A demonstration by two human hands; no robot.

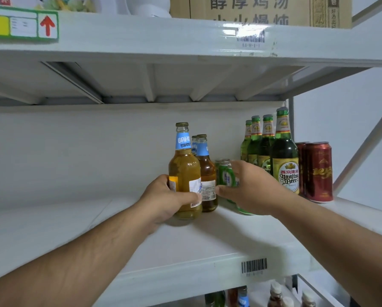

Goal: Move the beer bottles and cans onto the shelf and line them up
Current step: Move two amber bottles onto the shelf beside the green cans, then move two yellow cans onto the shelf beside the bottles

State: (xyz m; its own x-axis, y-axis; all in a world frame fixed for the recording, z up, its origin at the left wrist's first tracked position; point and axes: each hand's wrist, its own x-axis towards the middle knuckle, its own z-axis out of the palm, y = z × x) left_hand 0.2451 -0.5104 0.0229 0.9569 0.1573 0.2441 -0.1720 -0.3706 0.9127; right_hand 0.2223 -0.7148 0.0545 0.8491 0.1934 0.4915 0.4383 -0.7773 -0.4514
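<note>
1. Clearly, the left hand [163, 200] has its fingers [191, 197] curled round the lower body of the front amber bottle [184, 173], which stands upright on the shelf [207, 240]; a low grip like this probably steadies the base as it is set in place.
2. Behind it stand two more amber bottles [204, 169], touching or nearly so, starting a row running backward.
3. The right hand [250, 187] wraps round a green can [226, 176] just right of those bottles, thumb toward them, likely to nudge it into line.
4. Further right, the green Yanjing bottles [284, 156] stand in a file front to back, and the red cans [317, 171] stand beside them, so like goes with like.
</note>
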